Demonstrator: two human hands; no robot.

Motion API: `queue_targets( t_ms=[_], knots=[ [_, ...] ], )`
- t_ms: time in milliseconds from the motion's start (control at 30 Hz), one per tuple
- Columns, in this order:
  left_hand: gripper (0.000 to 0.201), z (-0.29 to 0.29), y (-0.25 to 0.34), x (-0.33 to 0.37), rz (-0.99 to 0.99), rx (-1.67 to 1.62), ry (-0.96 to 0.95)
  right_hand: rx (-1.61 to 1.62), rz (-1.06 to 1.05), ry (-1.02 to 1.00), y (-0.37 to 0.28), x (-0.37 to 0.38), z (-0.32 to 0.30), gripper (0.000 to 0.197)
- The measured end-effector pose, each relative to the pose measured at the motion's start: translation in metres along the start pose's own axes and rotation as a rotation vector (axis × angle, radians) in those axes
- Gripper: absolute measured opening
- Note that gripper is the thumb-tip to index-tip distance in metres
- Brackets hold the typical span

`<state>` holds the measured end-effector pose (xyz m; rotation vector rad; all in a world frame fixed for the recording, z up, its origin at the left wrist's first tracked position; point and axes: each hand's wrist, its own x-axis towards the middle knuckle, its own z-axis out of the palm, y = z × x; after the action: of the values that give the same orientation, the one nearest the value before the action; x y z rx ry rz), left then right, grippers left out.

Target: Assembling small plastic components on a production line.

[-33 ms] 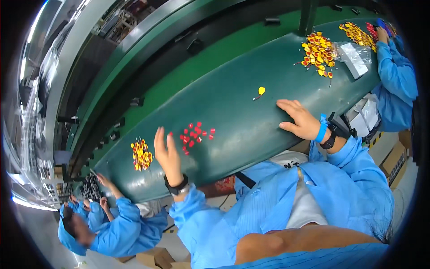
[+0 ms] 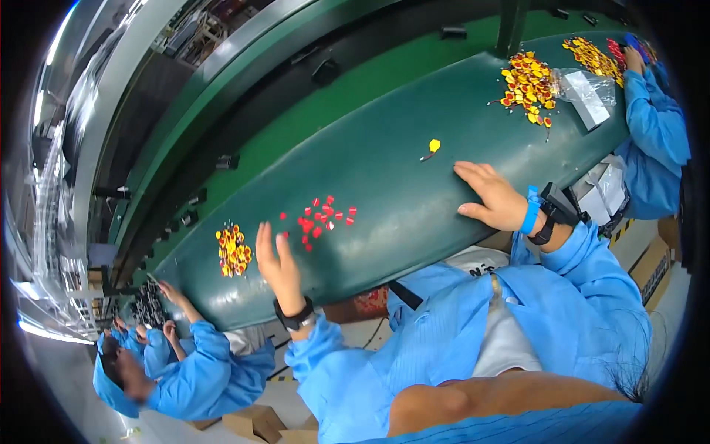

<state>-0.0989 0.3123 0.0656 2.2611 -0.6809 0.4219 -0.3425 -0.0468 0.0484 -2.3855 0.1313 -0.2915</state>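
Observation:
My left hand (image 2: pixel 279 260) is raised over the green work surface (image 2: pixel 377 177), fingers stretched, holding nothing. It is between a pile of small yellow-and-red parts with wires (image 2: pixel 234 251) on its left and a scatter of small red pieces (image 2: pixel 323 215) on its right. My right hand (image 2: pixel 494 198) also has its fingers apart, thumb spread, with nothing in it. Just beyond its fingertips, to the left, lies a single yellow part with a short dark wire (image 2: pixel 435 146). Both wrists wear black bands; a blue strap (image 2: pixel 532 210) circles the right one.
Farther right sit a larger heap of yellow-and-red parts (image 2: pixel 529 83) and a white box in clear plastic (image 2: pixel 590 101). Co-workers in blue sit at the lower left (image 2: pixel 211 370) and far right (image 2: pixel 654 126). A dark green post (image 2: pixel 510 29) stands at the far edge.
My left hand has shifted very slightly right and toward me. My right hand is almost where it was, and the parts lie as before.

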Motion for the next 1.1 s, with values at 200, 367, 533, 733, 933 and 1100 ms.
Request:
queue_targets(
  t_ms=[200, 367, 533, 733, 933, 1100],
  knots=[
    [0.052, -0.019, -0.004, -0.087, -0.031, 0.523, -0.182, -0.452, -0.25, -0.224, -0.073, 0.039, 0.061, 0.082],
    [0.06, -0.002, 0.017, -0.068, -0.071, 0.502, -0.325, -0.553, -0.207, -0.264, -0.104, 0.076, 0.123, 0.089],
    [0.061, -0.01, -0.007, -0.054, -0.005, 0.392, -0.327, -0.458, -0.34, -0.389, -0.138, 0.096, 0.164, 0.089],
    [0.071, -0.008, -0.048, -0.015, -0.033, 0.344, -0.345, -0.381, -0.069, -0.063, -0.125, 0.136, 0.185, 0.088],
    [0.061, -0.002, -0.056, -0.01, 0.233, 0.319, -0.457, -0.327, -0.401, -0.176, -0.155, 0.13, 0.218, 0.089],
    [0.037, -0.039, -0.057, -0.049, 0.213, -0.157, -0.476, 0.011, -0.45, -0.258, -0.15, 0.132, 0.197, 0.081]
  ],
)
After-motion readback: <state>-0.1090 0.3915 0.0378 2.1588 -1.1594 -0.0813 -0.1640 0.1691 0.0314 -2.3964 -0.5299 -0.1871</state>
